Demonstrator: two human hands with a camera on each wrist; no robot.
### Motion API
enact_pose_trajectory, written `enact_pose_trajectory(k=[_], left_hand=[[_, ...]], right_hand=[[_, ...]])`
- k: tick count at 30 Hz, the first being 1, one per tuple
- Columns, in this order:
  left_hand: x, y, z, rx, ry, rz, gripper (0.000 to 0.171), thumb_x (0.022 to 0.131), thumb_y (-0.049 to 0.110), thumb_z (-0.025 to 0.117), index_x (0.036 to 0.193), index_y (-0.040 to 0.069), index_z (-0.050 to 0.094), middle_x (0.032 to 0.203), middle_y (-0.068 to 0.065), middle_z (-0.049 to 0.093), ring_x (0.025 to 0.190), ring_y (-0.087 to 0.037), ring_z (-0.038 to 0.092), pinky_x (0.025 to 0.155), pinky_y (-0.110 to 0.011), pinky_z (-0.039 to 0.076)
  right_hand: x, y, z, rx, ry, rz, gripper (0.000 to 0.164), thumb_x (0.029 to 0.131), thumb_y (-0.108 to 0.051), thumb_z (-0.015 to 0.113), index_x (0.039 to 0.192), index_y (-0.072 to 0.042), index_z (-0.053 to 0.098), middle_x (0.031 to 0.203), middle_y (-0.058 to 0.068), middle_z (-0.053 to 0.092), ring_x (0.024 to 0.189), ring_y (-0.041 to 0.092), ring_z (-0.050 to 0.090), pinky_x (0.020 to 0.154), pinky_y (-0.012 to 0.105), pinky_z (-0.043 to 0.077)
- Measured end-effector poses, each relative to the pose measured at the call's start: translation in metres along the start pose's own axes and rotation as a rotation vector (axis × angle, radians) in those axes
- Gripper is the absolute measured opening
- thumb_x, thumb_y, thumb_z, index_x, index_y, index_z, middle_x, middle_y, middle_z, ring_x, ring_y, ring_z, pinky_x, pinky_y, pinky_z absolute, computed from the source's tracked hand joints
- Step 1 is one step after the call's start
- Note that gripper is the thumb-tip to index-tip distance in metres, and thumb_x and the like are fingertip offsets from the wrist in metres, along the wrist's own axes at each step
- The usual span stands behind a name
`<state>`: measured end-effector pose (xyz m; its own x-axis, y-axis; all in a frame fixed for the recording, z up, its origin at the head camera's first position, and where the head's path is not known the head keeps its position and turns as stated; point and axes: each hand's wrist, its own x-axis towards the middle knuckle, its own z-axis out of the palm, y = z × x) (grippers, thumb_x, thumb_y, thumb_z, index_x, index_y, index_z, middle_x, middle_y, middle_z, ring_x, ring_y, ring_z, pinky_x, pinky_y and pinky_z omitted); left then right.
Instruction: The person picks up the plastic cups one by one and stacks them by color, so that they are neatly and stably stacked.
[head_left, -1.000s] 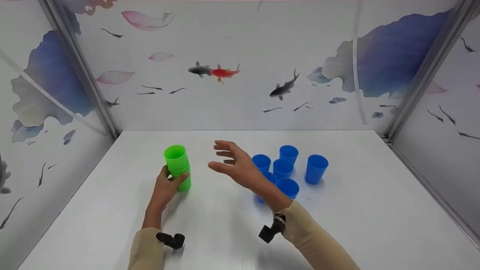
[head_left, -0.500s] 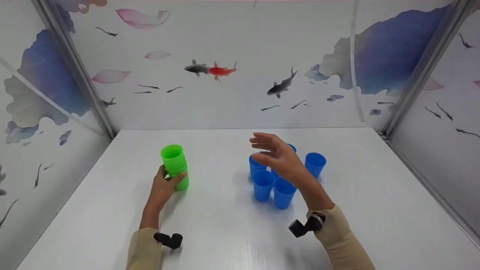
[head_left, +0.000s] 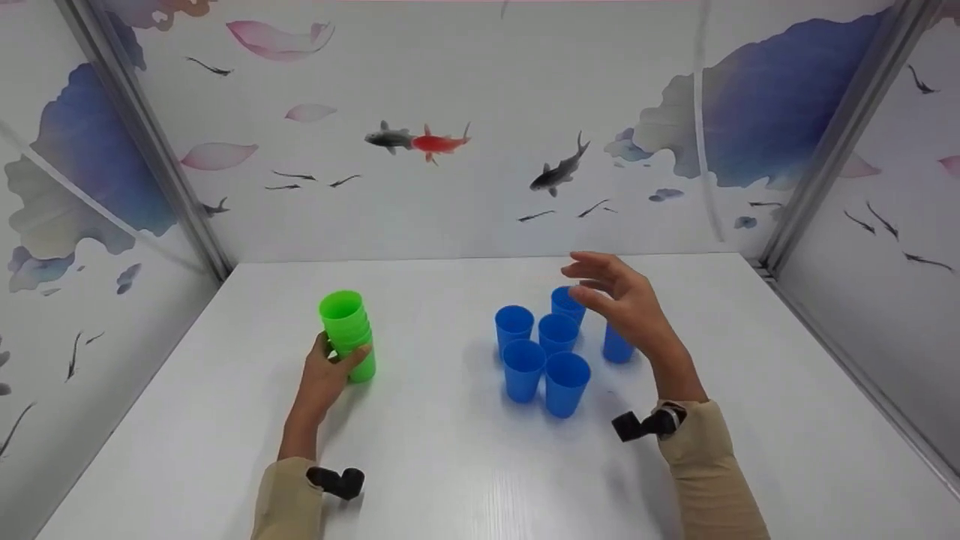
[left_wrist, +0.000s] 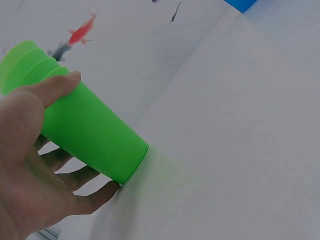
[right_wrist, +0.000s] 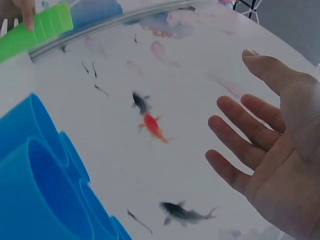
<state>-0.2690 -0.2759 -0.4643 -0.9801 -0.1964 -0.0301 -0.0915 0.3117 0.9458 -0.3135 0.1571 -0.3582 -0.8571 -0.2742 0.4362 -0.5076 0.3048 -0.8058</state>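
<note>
On the left of the table, my left hand (head_left: 322, 382) grips a stack of green cups (head_left: 349, 322), nested one in another. Its thumb and fingers wrap the lower part of the stack in the left wrist view, where the bottom cup (left_wrist: 100, 137) meets the table. My right hand (head_left: 626, 307) hangs above the table with fingers loosely spread and nothing in them. It partly covers the rightmost blue cup (head_left: 618, 349) in the head view. Several more blue cups (head_left: 523, 375) stand upright, mouths up, close together to its left.
A white table (head_left: 435, 465) carries all the cups. Behind it rises a back wall (head_left: 450, 217) printed with fish and petals, with side walls in metal frames. In the right wrist view, blue cups (right_wrist: 35, 195) loom at the lower left.
My right hand has moved right, away from the green stack, passing over the blue cups to the rightmost one. My left hand and the green stack stay in place.
</note>
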Motion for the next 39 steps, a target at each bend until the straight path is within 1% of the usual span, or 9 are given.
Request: enact_pose_trajectory(k=[5,8,10,14,17,23,31,35,39], left_hand=[[0.000,-0.001,0.000,0.004,-0.004,0.015,0.088,0.096,0.042,0.066,0.157,0.004,0.016,0.159,-0.023,0.031,0.150,-0.041,0.029,0.122,-0.058,0.027],[0.000,-0.001,-0.001,0.001,-0.009,0.023,0.089,0.096,0.043,0.066,0.157,0.004,0.015,0.159,-0.023,0.030,0.150,-0.041,0.028,0.122,-0.058,0.027],[0.001,-0.001,-0.001,0.000,-0.012,0.020,0.090,0.096,0.044,0.066,0.158,0.004,0.014,0.160,-0.024,0.029,0.150,-0.042,0.027,0.122,-0.058,0.027],[0.000,-0.002,-0.001,-0.002,-0.019,0.014,0.093,0.095,0.044,0.067,0.158,0.003,0.012,0.161,-0.025,0.026,0.151,-0.043,0.025,0.123,-0.059,0.024],[-0.001,-0.002,-0.001,-0.005,-0.019,0.017,0.092,0.095,0.044,0.067,0.158,0.003,0.013,0.160,-0.024,0.028,0.151,-0.042,0.026,0.123,-0.059,0.024],[0.000,-0.002,-0.001,-0.002,-0.004,0.018,0.089,0.095,0.043,0.067,0.157,0.003,0.016,0.159,-0.024,0.030,0.150,-0.042,0.029,0.123,-0.057,0.025],[0.001,0.000,-0.001,0.009,0.002,0.008,0.092,0.093,0.043,0.069,0.156,0.002,0.016,0.158,-0.025,0.031,0.148,-0.042,0.032,0.123,-0.057,0.027],[-0.001,0.002,-0.002,0.030,-0.005,0.018,0.095,0.092,0.040,0.072,0.157,0.001,0.014,0.157,-0.025,0.031,0.147,-0.043,0.033,0.121,-0.058,0.029],[-0.003,0.011,-0.005,0.058,0.005,0.025,0.101,0.090,0.041,0.074,0.158,0.002,0.010,0.159,-0.025,0.029,0.147,-0.043,0.032,0.121,-0.059,0.029]], right_hand=[[0.003,0.027,-0.013,0.036,0.172,0.051,0.049,0.095,-0.033,0.069,0.139,-0.014,0.057,0.130,0.006,0.068,0.125,0.018,0.062,0.101,0.019,0.051],[0.004,0.040,-0.019,0.038,0.214,0.068,0.052,0.095,-0.035,0.068,0.140,-0.014,0.055,0.134,0.005,0.065,0.127,0.019,0.061,0.102,0.020,0.051],[0.004,0.050,-0.023,0.023,0.216,0.077,0.054,0.095,-0.036,0.069,0.142,-0.014,0.054,0.140,0.004,0.062,0.131,0.020,0.058,0.109,0.027,0.048],[0.002,0.069,-0.029,-0.007,0.189,0.123,0.061,0.094,-0.037,0.070,0.146,-0.014,0.049,0.149,0.007,0.054,0.142,0.025,0.047,0.119,0.046,0.038],[0.000,0.083,-0.034,-0.033,0.156,0.169,0.067,0.093,-0.040,0.070,0.149,-0.013,0.045,0.154,0.010,0.048,0.147,0.030,0.040,0.121,0.053,0.033],[-0.006,0.107,-0.040,-0.061,0.056,0.250,0.075,0.092,-0.044,0.071,0.154,-0.016,0.038,0.160,0.011,0.040,0.151,0.032,0.032,0.121,0.057,0.030],[-0.014,0.127,-0.042,-0.046,-0.065,0.352,0.082,0.091,-0.046,0.071,0.158,-0.021,0.030,0.162,0.010,0.036,0.154,0.036,0.023,0.121,0.067,0.019],[-0.015,0.135,-0.040,-0.058,-0.104,0.379,0.086,0.089,-0.047,0.072,0.158,-0.020,0.028,0.162,0.013,0.035,0.153,0.040,0.023,0.121,0.066,0.019],[-0.016,0.137,-0.041,-0.069,-0.119,0.427,0.088,0.089,-0.046,0.073,0.159,-0.021,0.026,0.164,0.017,0.029,0.152,0.045,0.022,0.120,0.068,0.020]])
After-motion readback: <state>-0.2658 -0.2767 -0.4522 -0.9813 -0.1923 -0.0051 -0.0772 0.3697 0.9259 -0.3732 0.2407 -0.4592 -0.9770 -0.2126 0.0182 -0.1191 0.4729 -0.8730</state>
